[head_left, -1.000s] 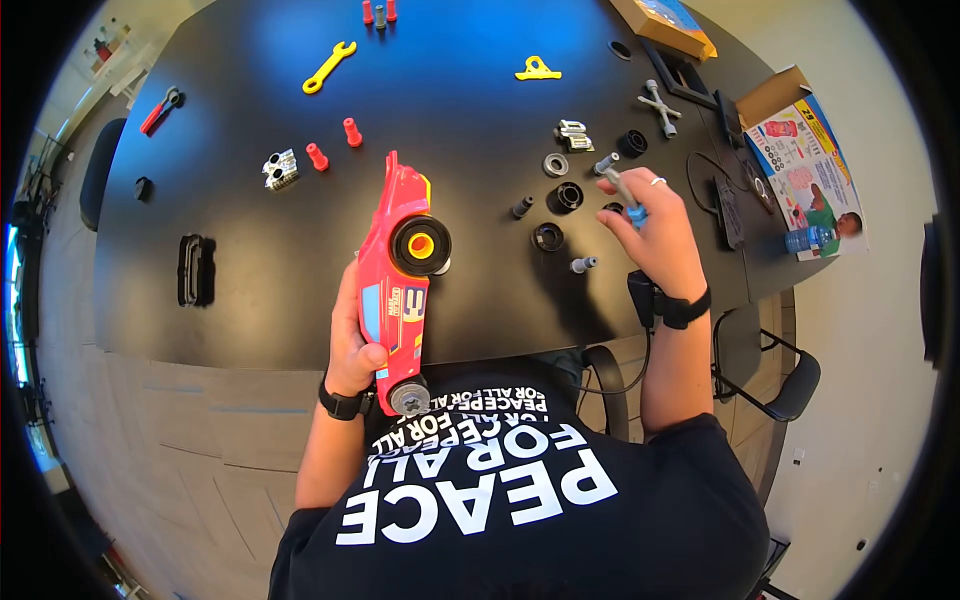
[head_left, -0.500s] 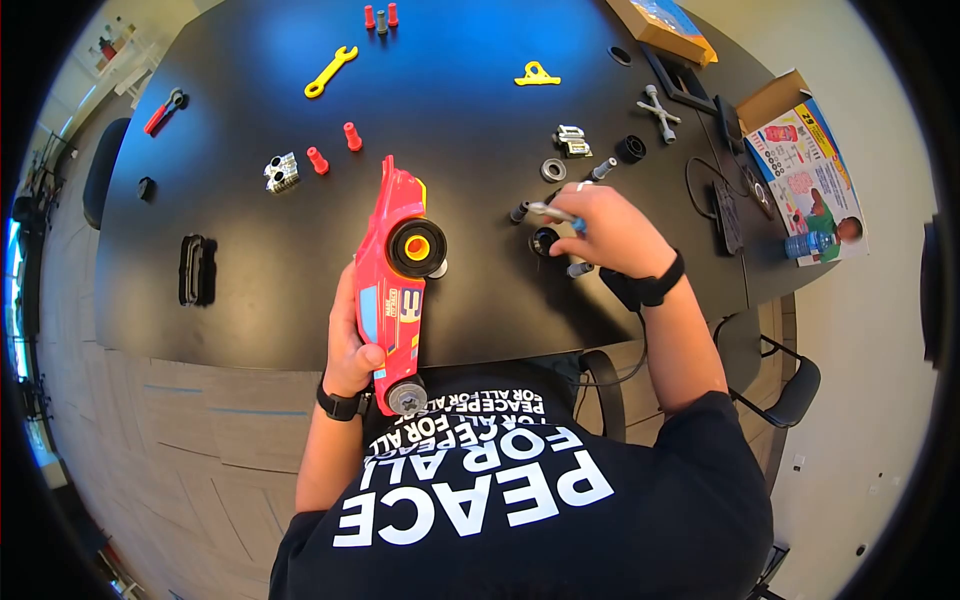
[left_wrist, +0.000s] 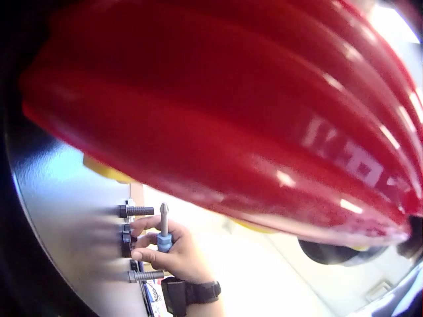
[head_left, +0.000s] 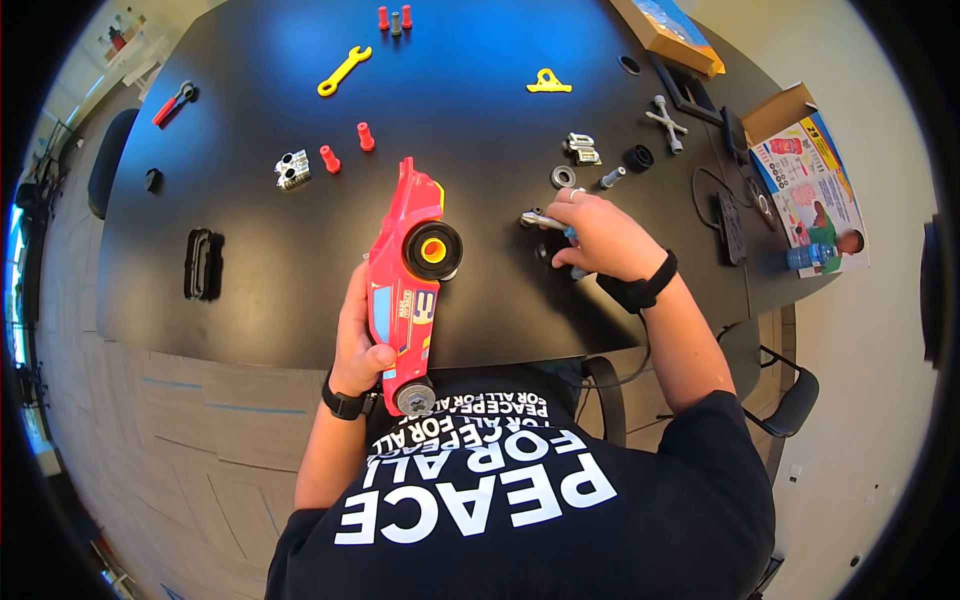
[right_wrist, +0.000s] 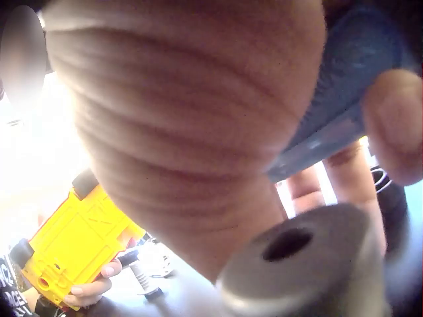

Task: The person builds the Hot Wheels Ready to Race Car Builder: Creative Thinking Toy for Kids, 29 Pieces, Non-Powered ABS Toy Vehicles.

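The red toy car (head_left: 393,300) sits left of the frame's centre, raised over the table's near edge (head_left: 290,358), its black wheel with the yellow hub (head_left: 433,250) showing, and the left hand (head_left: 352,345) has it: fingers wrapped beneath, thumb over the lower body. Out to the right of centre, the right hand (head_left: 610,238) is in among the loose parts, palm down, fingers curled round the blue-handled screwdriver (left_wrist: 164,240), thumb and fingertips right by a dark round part (head_left: 545,251); whether they touch it, I can't tell. Just above sit a grey ring (head_left: 563,177) and a grey bolt (head_left: 613,177). This looks like the picking-out step, a loose part being sought for the car. It calls for a clean pinch with thumb and fingertip, screwdriver tucked in the palm, car kept steady.
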Demonstrator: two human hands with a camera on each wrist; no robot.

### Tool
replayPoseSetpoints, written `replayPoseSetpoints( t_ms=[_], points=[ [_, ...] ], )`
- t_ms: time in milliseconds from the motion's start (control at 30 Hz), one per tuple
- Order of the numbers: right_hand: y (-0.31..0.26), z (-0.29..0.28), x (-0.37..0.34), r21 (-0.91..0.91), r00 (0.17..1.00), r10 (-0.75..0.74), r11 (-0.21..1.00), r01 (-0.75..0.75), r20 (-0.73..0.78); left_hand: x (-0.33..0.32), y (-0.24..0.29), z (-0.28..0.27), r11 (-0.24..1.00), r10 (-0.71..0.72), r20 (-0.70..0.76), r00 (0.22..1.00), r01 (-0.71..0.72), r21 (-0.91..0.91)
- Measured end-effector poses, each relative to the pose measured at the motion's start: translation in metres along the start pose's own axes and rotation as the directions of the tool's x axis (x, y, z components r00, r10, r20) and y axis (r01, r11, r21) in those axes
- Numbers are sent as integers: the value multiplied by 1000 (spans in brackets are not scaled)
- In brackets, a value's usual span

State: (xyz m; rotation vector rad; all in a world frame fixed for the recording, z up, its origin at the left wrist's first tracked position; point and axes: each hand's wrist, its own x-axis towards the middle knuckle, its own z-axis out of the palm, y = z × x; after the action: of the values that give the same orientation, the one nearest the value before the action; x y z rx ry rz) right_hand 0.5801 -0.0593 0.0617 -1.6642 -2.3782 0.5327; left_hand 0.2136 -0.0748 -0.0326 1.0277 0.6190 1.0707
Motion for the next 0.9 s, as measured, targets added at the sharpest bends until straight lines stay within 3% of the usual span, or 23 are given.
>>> replayPoseSetpoints(
  t_ms=[100,467,600,700,767,833,900],
  points=[
    [-2,-1,-1,20,995,71,997,-72,63,0,1,0,1000,-17,-2,1000,17,-5],
    [-2,0,4,47,994,-61,997,57,92,0,0,-1,1000,3,15,1000,-3,8],
    [7,1,-1,60,998,-63,996,63,7,0,1,0,1000,-2,12,1000,2,1],
    [11,-5,-6,141,995,-75,987,83,-59,0,2,1,1000,-7,12,1000,7,-6],
    [5,-11,-11,256,983,-43,963,90,-181,0,1,1,1000,-11,5,1000,11,-5],
    [-3,-15,-17,248,971,-82,959,139,-225,0,-1,-1,1000,-6,6,1000,6,4],
    [-16,-15,-21,589,968,113,807,41,-223,0,-1,-1,1000,-4,8,1000,4,15]
  ],
)
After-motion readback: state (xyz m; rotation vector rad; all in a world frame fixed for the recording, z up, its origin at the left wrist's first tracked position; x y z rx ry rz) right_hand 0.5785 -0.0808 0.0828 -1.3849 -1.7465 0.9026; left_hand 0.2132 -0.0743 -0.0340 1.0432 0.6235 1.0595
